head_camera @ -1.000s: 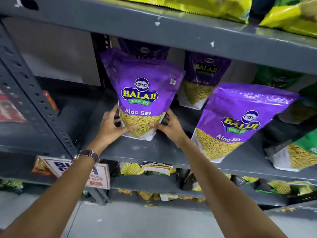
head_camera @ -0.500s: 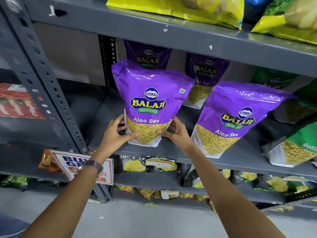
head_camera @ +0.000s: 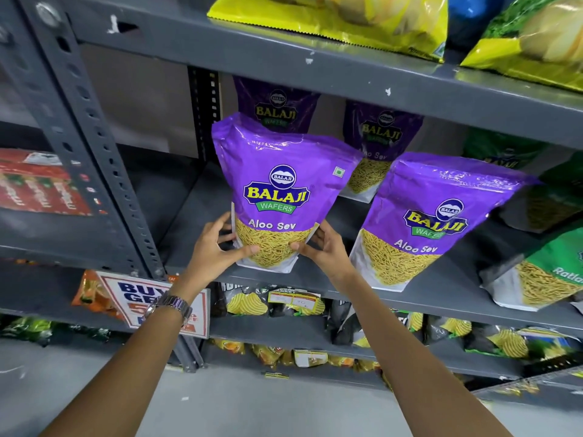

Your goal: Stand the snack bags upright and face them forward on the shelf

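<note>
Purple Aloo Sev bag (head_camera: 280,190): our left hand (head_camera: 214,247) and right hand (head_camera: 325,250) clasp its base, steadying it upright, label forward, on shelf (head_camera: 315,279)

Two bare forearms enter from the bottom of the frame, no sleeves visible on either. Left hand (head_camera: 214,250): no rings that can be made out. Left wrist carries a metal link-bracelet watch (head_camera: 172,305), silver-toned with a purplish sheen, dial turned away from the camera. Right hand (head_camera: 325,250) and wrist: nothing worn.
</note>
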`<state>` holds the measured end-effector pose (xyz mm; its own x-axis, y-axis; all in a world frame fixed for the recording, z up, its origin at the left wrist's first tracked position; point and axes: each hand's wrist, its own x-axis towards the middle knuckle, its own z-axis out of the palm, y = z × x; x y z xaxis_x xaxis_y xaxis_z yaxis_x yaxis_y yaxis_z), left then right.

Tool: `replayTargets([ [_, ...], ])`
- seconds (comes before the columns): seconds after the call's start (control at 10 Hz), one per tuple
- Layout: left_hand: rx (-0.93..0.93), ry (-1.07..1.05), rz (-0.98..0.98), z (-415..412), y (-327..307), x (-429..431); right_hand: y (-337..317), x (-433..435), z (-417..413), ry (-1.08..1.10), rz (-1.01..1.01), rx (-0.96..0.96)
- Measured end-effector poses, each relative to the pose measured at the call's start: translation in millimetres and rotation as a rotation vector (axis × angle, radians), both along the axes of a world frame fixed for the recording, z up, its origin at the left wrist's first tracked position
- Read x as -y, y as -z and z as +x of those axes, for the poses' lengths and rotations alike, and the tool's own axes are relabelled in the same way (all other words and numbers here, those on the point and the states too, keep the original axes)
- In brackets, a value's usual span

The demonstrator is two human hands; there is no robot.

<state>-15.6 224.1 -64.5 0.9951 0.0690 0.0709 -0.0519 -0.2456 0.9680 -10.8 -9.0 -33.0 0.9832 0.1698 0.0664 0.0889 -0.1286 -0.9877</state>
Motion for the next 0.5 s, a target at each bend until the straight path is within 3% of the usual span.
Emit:
replayTargets([
  [0.4,0.01,0.001,-0.015,-5.3,0.2,2.4,-4.9,-1.3,-3.4,-0.005,0.047,-0.042],
  [0.5,0.076,-0.078,-0.061,-15.8,-0.4,6.5,-6.4,-6.0,-12.3,0.07,0.137,-0.06],
])
